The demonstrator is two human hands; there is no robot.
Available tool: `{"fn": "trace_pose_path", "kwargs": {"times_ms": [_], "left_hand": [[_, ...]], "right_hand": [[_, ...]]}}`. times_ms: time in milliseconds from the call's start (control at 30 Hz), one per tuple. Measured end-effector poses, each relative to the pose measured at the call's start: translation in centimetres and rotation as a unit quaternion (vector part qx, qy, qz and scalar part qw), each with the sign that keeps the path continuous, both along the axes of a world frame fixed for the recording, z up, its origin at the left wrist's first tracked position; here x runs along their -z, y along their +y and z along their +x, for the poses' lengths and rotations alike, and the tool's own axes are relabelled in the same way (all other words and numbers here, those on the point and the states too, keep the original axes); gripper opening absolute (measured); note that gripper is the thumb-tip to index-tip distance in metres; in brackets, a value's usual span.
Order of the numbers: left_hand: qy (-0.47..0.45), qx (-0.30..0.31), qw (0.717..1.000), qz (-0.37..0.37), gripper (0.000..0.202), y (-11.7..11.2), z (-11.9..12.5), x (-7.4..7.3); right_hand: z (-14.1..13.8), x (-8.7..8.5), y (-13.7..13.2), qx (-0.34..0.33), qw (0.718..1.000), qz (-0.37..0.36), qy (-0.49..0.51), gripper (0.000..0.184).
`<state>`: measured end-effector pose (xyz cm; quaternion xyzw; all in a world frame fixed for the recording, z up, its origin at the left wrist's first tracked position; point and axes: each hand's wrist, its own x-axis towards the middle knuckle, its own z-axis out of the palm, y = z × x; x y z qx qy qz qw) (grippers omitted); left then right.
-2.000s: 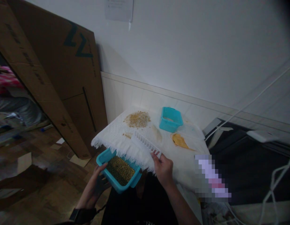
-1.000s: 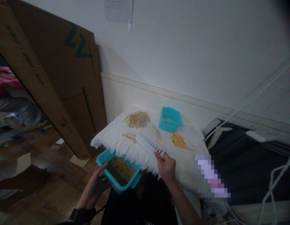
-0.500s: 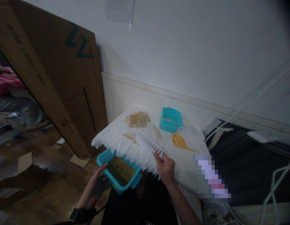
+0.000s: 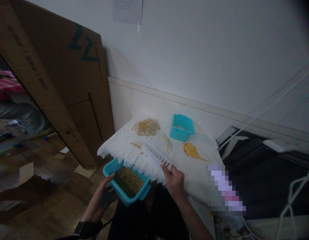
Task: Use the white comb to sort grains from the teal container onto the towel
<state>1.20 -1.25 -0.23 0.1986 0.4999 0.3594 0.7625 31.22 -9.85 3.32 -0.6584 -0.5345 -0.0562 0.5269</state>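
My left hand grips a teal bin full of greenish beans, held just below the fringed front edge of a white cloth covering a small table. My right hand is closed on a white toothed comb-like scraper, which lies on the cloth close to its front edge. A small smear of beans lies just left of the scraper's far end. Farther back sits a larger pile of tan beans.
A second teal bin stands at the back of the cloth, with an orange-yellow pile and a pale pile nearby. A big cardboard sheet leans against the wall on the left. White cables and a dark surface lie right.
My right hand has drawn the scraper toward the cloth's front edge, after shifting it slightly back and right. The left hand and its bin have stayed in place.
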Motion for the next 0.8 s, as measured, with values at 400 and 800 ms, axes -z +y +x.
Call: {"fn": "trace_pose_path", "kwargs": {"times_ms": [400,800], "left_hand": [[-0.004,0.005,1.000,-0.003,0.064,0.2,0.0,0.1],[0.000,-0.007,1.000,-0.003,0.075,0.3,0.0,0.3]], "right_hand": [[0.3,-0.3,0.6,-0.012,1.000,0.004,-0.002,0.066],[-0.6,-0.8,1.1,-0.037,0.999,-0.017,-0.017,0.066]]}}
